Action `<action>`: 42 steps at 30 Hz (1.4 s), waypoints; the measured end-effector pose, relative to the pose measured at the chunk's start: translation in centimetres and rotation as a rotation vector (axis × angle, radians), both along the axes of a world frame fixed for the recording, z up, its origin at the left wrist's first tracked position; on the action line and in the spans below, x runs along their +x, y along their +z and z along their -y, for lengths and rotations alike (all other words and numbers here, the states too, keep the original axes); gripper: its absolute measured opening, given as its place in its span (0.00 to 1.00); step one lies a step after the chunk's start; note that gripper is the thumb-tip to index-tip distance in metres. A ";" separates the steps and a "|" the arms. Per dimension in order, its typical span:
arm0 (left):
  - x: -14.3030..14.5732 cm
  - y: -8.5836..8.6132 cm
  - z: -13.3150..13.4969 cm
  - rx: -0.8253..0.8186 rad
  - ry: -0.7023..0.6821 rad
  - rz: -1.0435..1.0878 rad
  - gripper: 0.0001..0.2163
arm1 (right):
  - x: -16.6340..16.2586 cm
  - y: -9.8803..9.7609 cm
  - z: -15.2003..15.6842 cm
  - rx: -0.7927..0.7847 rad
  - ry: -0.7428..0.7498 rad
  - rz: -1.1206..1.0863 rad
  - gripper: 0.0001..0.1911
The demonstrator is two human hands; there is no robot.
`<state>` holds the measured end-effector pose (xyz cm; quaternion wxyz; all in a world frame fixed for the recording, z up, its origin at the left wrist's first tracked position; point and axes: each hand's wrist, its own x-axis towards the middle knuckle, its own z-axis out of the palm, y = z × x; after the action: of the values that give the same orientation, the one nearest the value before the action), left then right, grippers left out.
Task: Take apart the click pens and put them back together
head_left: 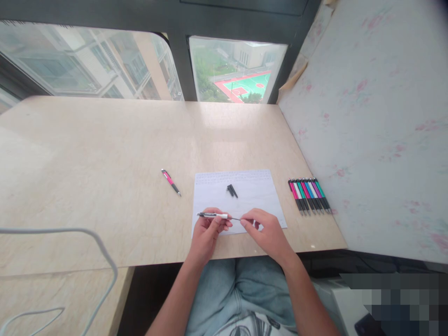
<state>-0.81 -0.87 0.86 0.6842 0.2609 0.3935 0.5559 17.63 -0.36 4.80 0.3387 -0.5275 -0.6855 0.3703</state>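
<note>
Between thumb and fingers, my left hand [210, 231] holds a white pen barrel [213, 215] with dark print, lying level with its clicker end to the left. From the barrel's right end a thin dark pen refill [235, 219] sticks out. My right hand [264, 228] pinches the refill's far tip. Both hands are over a white sheet of paper [206, 189] with lines of small writing along its top. Beyond them on the sheet lie small black pen parts [232, 191], close together.
A pink pen with a black grip [171, 182] lies left of the paper. To the right, several coloured pens [308, 196] lie side by side near the papered wall [378, 140]. A grey cable [101, 242] loops at the left. Windows [240, 70] stand behind the table [115, 154].
</note>
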 end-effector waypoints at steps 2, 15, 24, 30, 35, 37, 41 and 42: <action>0.0 0.0 0.0 0.004 0.002 0.010 0.09 | 0.0 0.0 0.0 0.006 -0.005 0.002 0.09; -0.3 -0.3 -0.5 -0.104 0.156 0.120 0.12 | 1.9 -2.4 -1.0 0.033 -0.271 0.110 0.08; -0.2 -0.1 -0.3 -0.111 0.147 0.130 0.11 | -1.0 -4.3 -5.6 0.122 -0.314 0.318 0.10; -0.2 -0.1 -0.2 -0.104 0.130 0.137 0.11 | -2.1 -3.6 -6.5 0.094 -0.292 0.272 0.11; -0.1 0.0 -0.2 -0.076 0.108 0.120 0.09 | -1.2 -2.2 -4.7 -0.067 -0.267 0.039 0.16; -0.1 0.0 -0.1 -0.055 0.092 0.092 0.09 | -0.7 -1.2 -3.7 -0.152 -0.164 -0.065 0.19; 0.1 -0.2 0.1 -0.006 0.041 -0.018 0.09 | 0.1 0.7 -1.9 -0.183 0.137 0.002 0.15; 0.1 -0.3 0.2 0.002 0.029 -0.048 0.09 | 0.3 1.0 -1.6 -0.169 0.177 0.051 0.14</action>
<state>-0.67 -1.03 0.60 0.6663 0.2691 0.4130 0.5595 17.89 1.29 5.83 0.2414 -0.5009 -0.7040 0.4418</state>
